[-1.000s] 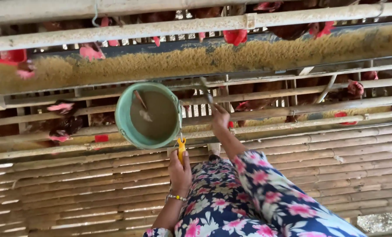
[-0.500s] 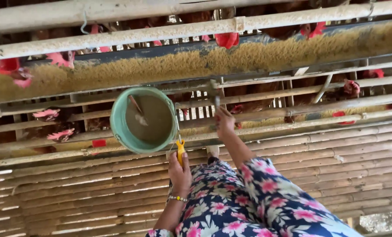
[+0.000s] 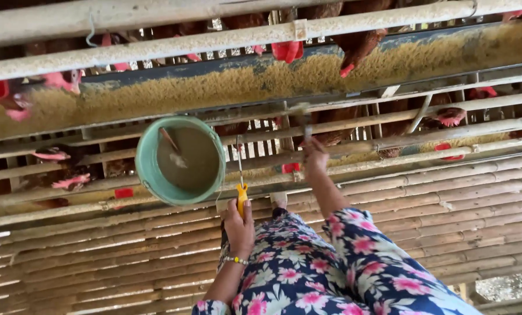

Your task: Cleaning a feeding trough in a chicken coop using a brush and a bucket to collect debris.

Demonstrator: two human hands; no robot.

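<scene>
The green bucket [image 3: 182,160] hangs in front of the cage rows, just below the long feed trough [image 3: 261,81], and it is partly filled with brownish feed, a small scoop [image 3: 173,149] lying in it with its handle leaning toward the upper left rim. A thin wire handle runs from the bucket's right side down to a yellow grip [image 3: 242,197], and the person's left hand [image 3: 239,224] holds that grip from below, fingers closed around it (a beaded bracelet [image 3: 235,260] sits at the wrist). The right hand [image 3: 315,157] is raised higher and to the right, near a horizontal rail of the cage front, and grips a slim grey tool [image 3: 305,125] that points up toward the trough; the fingers look pressed together around its lower end, though the blur there keeps me from telling the exact hold. Both forearms come out of floral sleeves [image 3: 354,268] in dark blue with pink flowers. The trough is heaped with yellow-brown feed along its whole length, and brown hens [image 3: 354,44] with red combs reach their heads over it from behind the bars. Below the hands, slatted bamboo flooring [image 3: 448,204] stretches across in pale horizontal strips.
</scene>
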